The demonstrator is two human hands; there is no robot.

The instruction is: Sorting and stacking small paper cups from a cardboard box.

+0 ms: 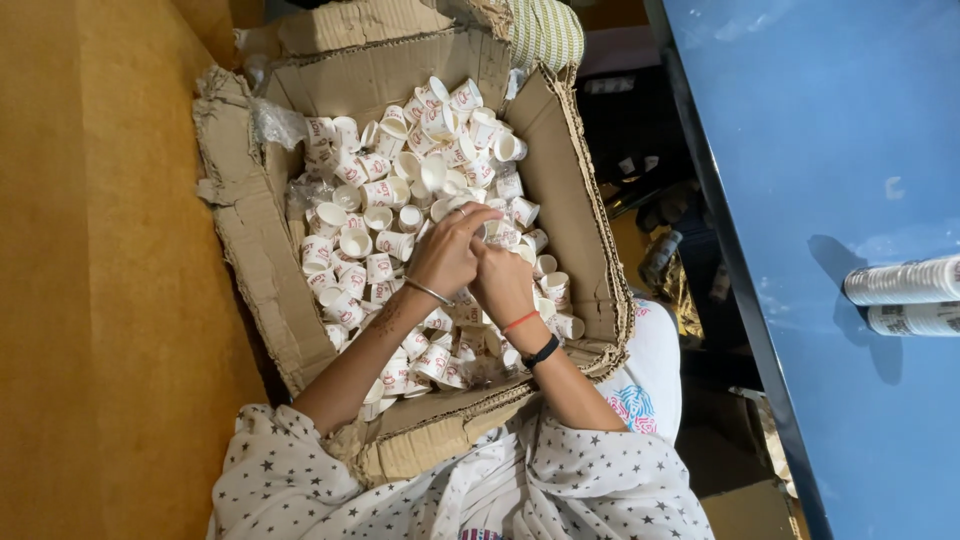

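Wooden surface runs down the left edge. Beside it sits a torn cardboard box, flaps ragged, a scrap of clear plastic caught at its upper left corner. The box is filled with loose small white paper cups, printed in red, lying every way up.

Left hand, metal bangle at the wrist, is over the middle of the pile with fingers curled closed around something at the fingertips; it looks like a cup, mostly hidden. Right hand, red thread and black band at the wrist, touches the left, fingers bent inward and pinching at the same spot. Whatever they hold sits between the two hands, just above the heap.

To the right, a blue tabletop carries two nested cup stacks lying on their sides near its edge.

Risks, as judged: thin cups could crush under a tight pinch; forearms resting on the pile could flatten those beneath; the lying stacks could roll off the table.
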